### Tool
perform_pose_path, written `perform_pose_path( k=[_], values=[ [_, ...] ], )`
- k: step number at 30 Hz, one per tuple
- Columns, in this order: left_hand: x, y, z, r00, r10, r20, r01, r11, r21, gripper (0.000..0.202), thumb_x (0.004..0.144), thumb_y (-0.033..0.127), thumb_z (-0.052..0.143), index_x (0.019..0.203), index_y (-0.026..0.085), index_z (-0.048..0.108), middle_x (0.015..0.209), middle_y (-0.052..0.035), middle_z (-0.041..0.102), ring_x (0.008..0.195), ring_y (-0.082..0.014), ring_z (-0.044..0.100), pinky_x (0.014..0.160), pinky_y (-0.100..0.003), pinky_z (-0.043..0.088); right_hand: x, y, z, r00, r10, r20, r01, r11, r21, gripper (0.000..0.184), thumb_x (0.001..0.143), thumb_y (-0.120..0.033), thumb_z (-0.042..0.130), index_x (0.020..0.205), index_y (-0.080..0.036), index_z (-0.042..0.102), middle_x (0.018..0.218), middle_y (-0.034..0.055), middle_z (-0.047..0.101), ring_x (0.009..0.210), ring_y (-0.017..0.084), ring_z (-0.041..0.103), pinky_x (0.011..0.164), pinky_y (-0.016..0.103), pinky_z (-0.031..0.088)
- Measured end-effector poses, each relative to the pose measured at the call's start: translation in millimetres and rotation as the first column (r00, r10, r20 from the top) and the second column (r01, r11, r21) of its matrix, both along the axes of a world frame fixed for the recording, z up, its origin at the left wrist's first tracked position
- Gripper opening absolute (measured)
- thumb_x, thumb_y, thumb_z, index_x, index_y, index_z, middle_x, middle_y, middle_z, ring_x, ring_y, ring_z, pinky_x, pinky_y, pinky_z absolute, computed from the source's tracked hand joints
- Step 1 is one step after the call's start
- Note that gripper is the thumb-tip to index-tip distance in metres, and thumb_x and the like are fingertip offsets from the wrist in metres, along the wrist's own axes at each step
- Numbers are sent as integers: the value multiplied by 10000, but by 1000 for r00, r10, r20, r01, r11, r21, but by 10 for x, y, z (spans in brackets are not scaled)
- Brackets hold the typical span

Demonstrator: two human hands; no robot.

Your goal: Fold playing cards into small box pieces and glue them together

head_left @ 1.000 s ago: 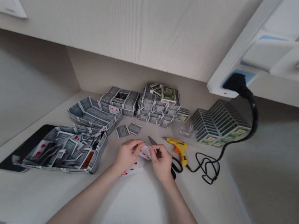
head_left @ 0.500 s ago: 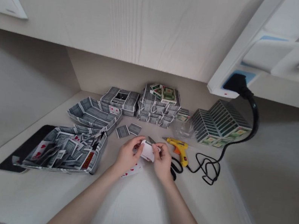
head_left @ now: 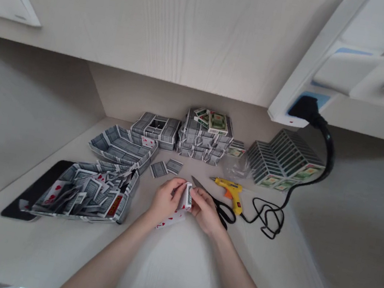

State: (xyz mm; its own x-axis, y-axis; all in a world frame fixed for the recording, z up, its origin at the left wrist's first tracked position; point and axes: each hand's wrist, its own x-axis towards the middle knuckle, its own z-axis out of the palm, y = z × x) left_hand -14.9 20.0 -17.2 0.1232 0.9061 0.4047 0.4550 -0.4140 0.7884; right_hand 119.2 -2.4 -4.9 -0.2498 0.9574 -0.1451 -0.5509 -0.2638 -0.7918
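Note:
Between my two hands is a playing card (head_left: pixel 186 198) with a folded edge, its patterned back showing along a narrow strip. My left hand (head_left: pixel 165 197) pinches its left side. The fingers of my right hand (head_left: pixel 206 211) press on the folded strip at the right. Loose playing cards (head_left: pixel 172 218) with red pips lie on the table under my left hand. Black-handled scissors (head_left: pixel 226 213) rest just right of my right hand, blades partly hidden behind it. Farther right lies a yellow glue gun (head_left: pixel 230 191).
At left, a card-built tray (head_left: pixel 127 202) full of cards overlaps a black flat object (head_left: pixel 20 203). Behind are another card-built tray (head_left: pixel 114 145), card-built boxes (head_left: pixel 198 137) and two loose cards (head_left: pixel 159 169). Stacked card packs (head_left: pixel 285 159) and the glue gun's cord (head_left: pixel 269 208) are right.
The card has been turned from lying broad and level to steeply angled, its folded strip now facing right. My right hand has shifted lower, and more of the scissors shows.

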Motion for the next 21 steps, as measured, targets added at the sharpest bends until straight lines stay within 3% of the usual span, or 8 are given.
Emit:
perform_pose_path(
  k=[6,12,21],
  values=[
    [0,-38,31,998,24,54,-28,996,79,170,829,248,464,942,211,585,928,-39,674,876,-144,617,780,-268,480,17,-5,50,999,-15,-46,14,1000,-18,167,686,-302,683,683,-177,573,621,-35,527,558,79,473,528,186,398],
    [-23,-34,25,981,184,69,-192,971,142,167,817,259,487,940,200,584,928,-40,672,855,-141,621,793,-275,477,24,22,9,997,-60,-38,60,998,-8,179,698,-325,669,691,-182,561,669,-19,566,611,99,517,580,217,449],
    [-43,26,-16,924,312,220,-308,950,-53,224,811,339,484,949,177,553,880,-52,657,775,-142,631,718,-276,510,67,43,24,985,-157,-68,156,988,-18,189,721,-373,611,817,-222,552,775,1,618,707,167,592,568,292,513]
  ],
)
